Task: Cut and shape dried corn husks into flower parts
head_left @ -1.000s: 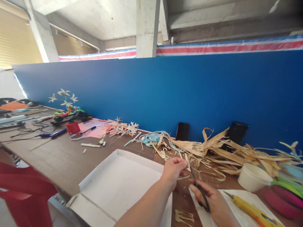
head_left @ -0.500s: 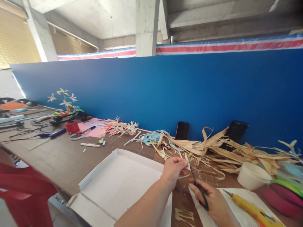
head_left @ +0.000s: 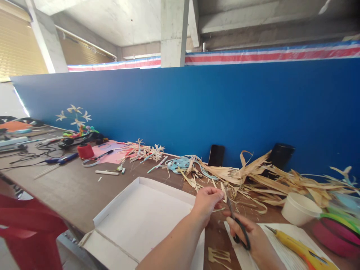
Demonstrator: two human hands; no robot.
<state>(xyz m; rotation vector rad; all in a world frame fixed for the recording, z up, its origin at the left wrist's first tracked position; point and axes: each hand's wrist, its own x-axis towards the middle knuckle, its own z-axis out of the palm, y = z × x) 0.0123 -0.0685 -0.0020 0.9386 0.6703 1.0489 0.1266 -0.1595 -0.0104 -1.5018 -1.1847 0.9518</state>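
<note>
My left hand (head_left: 208,202) pinches a small pale strip of dried husk (head_left: 223,190) between thumb and fingers, over the right edge of a white box lid (head_left: 146,217). Black-handled scissors (head_left: 239,229) are in my right hand (head_left: 253,238), their blades pointing up beside the strip. Whether the blades touch the strip I cannot tell. Below the hands a cut, comb-like piece of husk (head_left: 218,255) lies on the brown table. A heap of dried husk strips (head_left: 253,174) spreads behind both hands.
At right stand a white paper cup (head_left: 300,210) and a yellow glue gun (head_left: 298,245) on a printed sheet. A phone (head_left: 216,155) leans on the blue partition (head_left: 174,108). Husk flowers (head_left: 149,150), red thread (head_left: 86,151) and a blue glue gun (head_left: 62,159) lie leftward.
The scissors have opened slightly, their handle loops spreading apart in my right hand. My left hand stays almost in place with the husk strip.
</note>
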